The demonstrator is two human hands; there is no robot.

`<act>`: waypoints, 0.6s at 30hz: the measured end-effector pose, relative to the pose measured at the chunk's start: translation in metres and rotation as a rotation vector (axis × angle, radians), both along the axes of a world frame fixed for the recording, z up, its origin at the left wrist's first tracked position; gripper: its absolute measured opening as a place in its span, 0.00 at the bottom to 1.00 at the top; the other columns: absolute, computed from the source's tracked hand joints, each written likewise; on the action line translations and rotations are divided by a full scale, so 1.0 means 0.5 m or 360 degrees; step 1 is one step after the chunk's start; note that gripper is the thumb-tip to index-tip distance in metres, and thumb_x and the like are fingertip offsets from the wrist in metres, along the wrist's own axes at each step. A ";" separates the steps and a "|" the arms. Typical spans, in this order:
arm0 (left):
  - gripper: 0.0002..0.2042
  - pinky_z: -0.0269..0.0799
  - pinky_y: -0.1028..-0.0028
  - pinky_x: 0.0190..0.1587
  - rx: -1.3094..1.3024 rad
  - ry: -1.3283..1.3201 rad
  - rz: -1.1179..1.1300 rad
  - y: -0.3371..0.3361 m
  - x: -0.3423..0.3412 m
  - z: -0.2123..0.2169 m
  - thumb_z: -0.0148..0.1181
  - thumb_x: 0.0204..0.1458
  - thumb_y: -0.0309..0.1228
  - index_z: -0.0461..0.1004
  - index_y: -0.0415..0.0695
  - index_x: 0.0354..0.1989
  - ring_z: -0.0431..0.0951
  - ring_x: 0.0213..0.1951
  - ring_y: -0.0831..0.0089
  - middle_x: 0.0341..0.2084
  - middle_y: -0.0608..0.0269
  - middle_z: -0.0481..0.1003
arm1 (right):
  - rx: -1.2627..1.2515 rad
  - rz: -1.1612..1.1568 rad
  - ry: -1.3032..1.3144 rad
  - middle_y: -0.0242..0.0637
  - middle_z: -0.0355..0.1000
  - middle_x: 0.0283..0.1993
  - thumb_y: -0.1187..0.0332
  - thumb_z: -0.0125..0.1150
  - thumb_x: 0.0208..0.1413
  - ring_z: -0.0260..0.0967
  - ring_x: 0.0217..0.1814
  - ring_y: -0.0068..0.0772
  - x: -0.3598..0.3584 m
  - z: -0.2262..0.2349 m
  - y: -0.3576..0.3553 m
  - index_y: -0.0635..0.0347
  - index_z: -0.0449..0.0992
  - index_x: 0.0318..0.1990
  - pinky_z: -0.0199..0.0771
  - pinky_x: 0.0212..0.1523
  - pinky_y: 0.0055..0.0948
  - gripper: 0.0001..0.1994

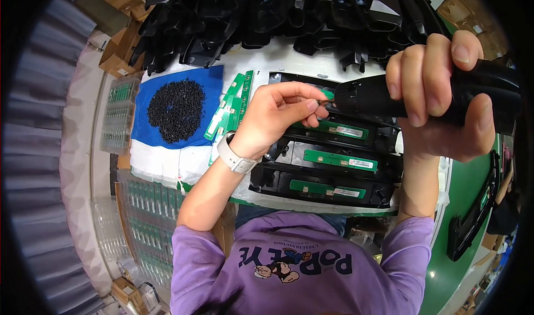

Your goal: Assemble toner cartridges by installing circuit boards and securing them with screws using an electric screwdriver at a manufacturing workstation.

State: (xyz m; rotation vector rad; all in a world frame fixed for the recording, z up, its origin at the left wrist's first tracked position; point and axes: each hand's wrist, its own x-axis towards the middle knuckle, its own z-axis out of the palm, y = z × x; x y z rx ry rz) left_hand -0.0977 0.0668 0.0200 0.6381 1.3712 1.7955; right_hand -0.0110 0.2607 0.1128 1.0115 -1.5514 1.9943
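My right hand (431,84) is wrapped around a black power screwdriver (361,97), which lies level and points left. At its tip, the thumb and fingers of my left hand (281,109) are pinched together by the thin bit; whatever small piece they hold is mostly hidden. Beneath both hands, several long black plastic housings (282,148) lie side by side, with green circuit boards (340,160) set in them. Left of my left hand, loose green boards (227,112) are stacked askew. Further left, a heap of small black screws (176,110) rests on a blue cloth (210,84).
Many black plastic housings (222,20) are piled along the far side of the table. Clear trays of boards (150,220) stand at the lower left, another tray (118,112) above them. A long black part (473,215) lies on a green surface (445,265) at right.
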 end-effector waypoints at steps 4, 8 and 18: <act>0.07 0.75 0.81 0.37 -0.0003 -0.0030 0.0005 0.000 0.000 0.000 0.55 0.56 0.20 0.74 0.34 0.42 0.77 0.30 0.79 0.32 0.54 0.79 | -0.0005 0.0018 0.0013 0.23 0.61 0.25 0.53 0.53 0.54 0.60 0.22 0.17 -0.004 -0.006 0.001 0.54 0.64 0.48 0.62 0.35 0.25 0.19; 0.07 0.74 0.81 0.37 0.0020 -0.0064 0.0042 -0.002 0.000 -0.004 0.55 0.55 0.19 0.74 0.34 0.42 0.77 0.30 0.78 0.32 0.54 0.79 | -0.0015 0.0050 0.0028 0.23 0.61 0.25 0.53 0.52 0.55 0.59 0.22 0.17 -0.003 -0.015 -0.004 0.54 0.64 0.48 0.62 0.35 0.26 0.19; 0.14 0.73 0.82 0.33 -0.0052 0.0125 -0.0007 0.006 0.008 -0.013 0.55 0.46 0.14 0.69 0.36 0.43 0.77 0.29 0.80 0.27 0.58 0.79 | -0.0249 -0.0113 -0.0107 0.24 0.60 0.24 0.56 0.50 0.55 0.57 0.21 0.18 0.007 -0.021 0.002 0.58 0.65 0.47 0.60 0.34 0.26 0.18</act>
